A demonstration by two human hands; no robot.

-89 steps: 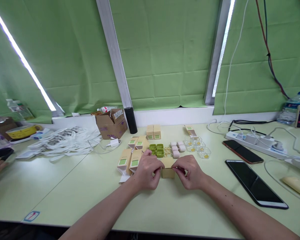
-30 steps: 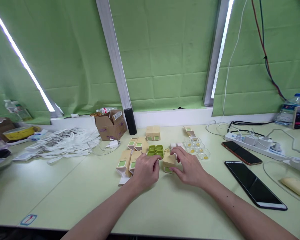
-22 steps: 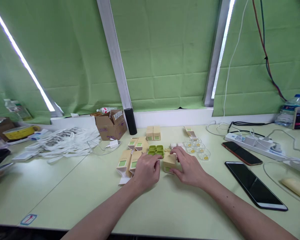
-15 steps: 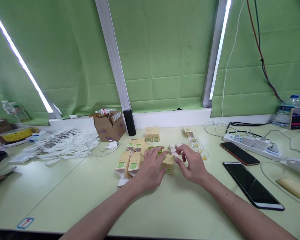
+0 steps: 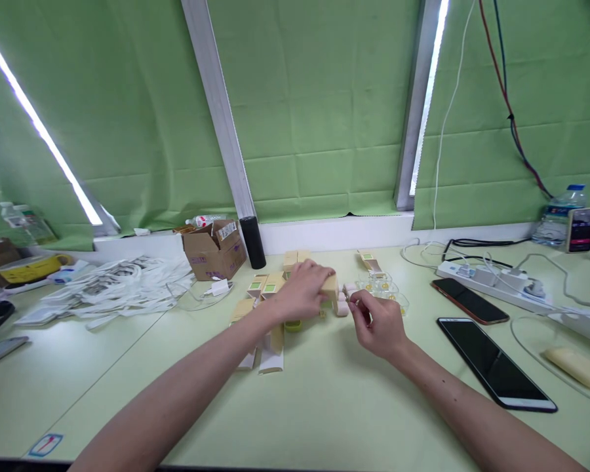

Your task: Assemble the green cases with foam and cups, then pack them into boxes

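My left hand is closed on a small tan box, lifted near the middle of the table. To its right my right hand has its fingertips pinched together; whatever they hold is too small to make out. Small pale pink pieces lie between the hands. Several tan boxes with green labels stand left of and partly behind my left wrist, some with white flaps open toward me. Clear round items with yellow centres sit beyond my right hand.
Two phones and a power strip with cables are at the right. A black cylinder, an open cardboard box and a pile of white strips occupy the back left. An open tan box lies at the back.
My left hand has moved up and slightly right, lifting the tan box off the table. My right hand's fingertips have come together. A person's hand at the far left edge is gone from view.
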